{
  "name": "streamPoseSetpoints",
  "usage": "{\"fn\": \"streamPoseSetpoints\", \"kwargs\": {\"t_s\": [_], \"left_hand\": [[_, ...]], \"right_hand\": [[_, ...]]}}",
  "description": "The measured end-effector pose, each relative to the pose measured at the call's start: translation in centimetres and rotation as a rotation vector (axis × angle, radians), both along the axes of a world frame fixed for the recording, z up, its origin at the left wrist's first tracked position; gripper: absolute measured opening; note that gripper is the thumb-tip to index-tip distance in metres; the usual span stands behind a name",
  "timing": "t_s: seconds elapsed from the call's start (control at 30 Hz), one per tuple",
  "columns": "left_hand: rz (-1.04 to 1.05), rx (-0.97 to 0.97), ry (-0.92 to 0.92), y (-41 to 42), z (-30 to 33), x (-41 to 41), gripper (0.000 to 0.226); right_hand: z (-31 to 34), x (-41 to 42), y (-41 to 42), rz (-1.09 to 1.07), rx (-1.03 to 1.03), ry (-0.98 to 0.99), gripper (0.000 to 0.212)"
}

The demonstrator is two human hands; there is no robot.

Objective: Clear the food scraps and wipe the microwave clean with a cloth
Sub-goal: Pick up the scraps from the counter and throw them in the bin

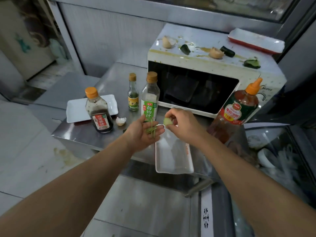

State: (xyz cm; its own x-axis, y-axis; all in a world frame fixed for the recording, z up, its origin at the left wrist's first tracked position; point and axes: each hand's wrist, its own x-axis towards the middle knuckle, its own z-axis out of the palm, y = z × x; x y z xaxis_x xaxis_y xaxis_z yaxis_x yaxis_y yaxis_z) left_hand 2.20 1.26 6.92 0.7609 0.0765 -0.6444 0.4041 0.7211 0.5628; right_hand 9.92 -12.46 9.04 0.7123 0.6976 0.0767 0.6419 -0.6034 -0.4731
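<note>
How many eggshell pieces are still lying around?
3. One eggshell at the microwave top's back left, one eggshell mid-top, one eggshell on the steel counter by the dark sauce bottle. Others may be hidden behind bottles.

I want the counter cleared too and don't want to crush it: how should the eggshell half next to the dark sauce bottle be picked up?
Take the eggshell half by its jagged rim, coming from above with thumb and fingertip, lightly. It lies with its open side tilted up and right. The dark sauce bottle crowds its left, so come in from the front right. Both hands, left and right, hold green scraps now.
</note>
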Motion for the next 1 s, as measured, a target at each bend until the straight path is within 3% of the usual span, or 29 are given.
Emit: {"fn": "streamPoseSetpoints", "kwargs": {"t_s": [0.37,0.7,1.0], "left_hand": [[0.128,-0.142,-0.053,4.1,1.2,-3.1,0.057],[0.18,-0.033,0.041,8.4,-0.4,-5.5,0.059],[0.133,0.023,0.04,12.8,-2.0,-7.0,0.058]], "right_hand": [[0.5,-3.0,7.9,0.206,-0.045,-0.097,0.037],[-0.9,-3.0,9.4,0.195,-0.095,-0.024,0.045],[-3.9,-3.3,10.2,0.068,-0.212,0.073,0.039]]}}
